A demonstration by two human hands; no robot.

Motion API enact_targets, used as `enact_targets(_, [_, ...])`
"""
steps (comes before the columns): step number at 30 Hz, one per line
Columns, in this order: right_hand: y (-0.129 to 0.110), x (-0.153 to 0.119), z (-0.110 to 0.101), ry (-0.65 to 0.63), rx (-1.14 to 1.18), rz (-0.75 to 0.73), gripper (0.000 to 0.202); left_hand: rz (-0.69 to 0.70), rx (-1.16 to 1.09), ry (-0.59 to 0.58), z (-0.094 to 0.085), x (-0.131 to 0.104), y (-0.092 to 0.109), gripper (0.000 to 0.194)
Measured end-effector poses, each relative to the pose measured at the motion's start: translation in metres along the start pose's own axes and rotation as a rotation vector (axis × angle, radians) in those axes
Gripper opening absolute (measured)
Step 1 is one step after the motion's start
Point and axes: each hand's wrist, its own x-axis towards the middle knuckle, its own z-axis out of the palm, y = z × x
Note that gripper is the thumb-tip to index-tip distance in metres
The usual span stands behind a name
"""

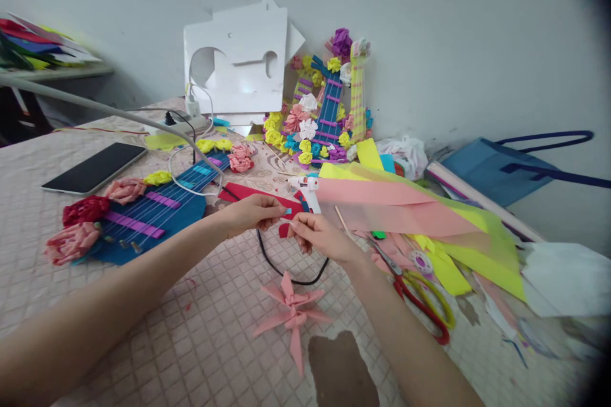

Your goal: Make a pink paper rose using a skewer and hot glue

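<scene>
My left hand (260,211) and my right hand (310,229) meet over the middle of the table, fingers of both pinched. Between the fingertips is a small pale piece, too small to make out. Just beyond them lies red paper (248,194) with a white glue gun (310,187) beside it. Nearer to me, a pink star-shaped paper flower (294,310) rests on the tiled-pattern cloth. To the left is a blue paper guitar (157,210) with purple strips, white strings and paper roses.
A black tablet (95,167) lies at the left. Scissors (405,286) and pink and yellow paper sheets (405,200) spread over the right side. Decorated guitars (329,102) and white boards (248,76) lean on the wall. A black cable (296,281) curves below my hands.
</scene>
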Motion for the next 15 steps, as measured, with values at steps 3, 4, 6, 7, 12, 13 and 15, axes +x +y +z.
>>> enact_targets(3, [-0.002,0.000,-0.004,0.060,-0.041,-0.026,0.032,-0.065,0.053,-0.114,-0.001,-0.004,0.002,0.021])
enact_targets(4, [-0.002,0.000,-0.005,0.080,-0.048,-0.039,0.031,-0.089,0.060,-0.157,0.000,-0.005,0.003,0.022])
enact_targets(6, [-0.001,0.001,-0.007,0.122,-0.057,-0.070,0.032,-0.142,0.057,-0.248,0.001,-0.008,0.005,0.025])
enact_targets(7, [0.000,0.001,-0.007,0.142,-0.058,-0.086,0.032,-0.169,0.052,-0.292,0.003,-0.010,0.006,0.027])
enact_targets(12, [0.006,0.006,-0.006,0.270,-0.021,-0.155,0.036,-0.178,-0.003,-0.366,0.011,-0.012,0.007,0.031])
enact_targets(13, [0.007,0.007,-0.004,0.314,-0.005,-0.163,0.037,-0.145,-0.016,-0.336,0.012,-0.012,0.007,0.030])
enact_targets(15, [0.010,0.009,-0.001,0.415,0.028,-0.173,0.039,-0.065,-0.029,-0.248,0.010,-0.010,0.008,0.027])
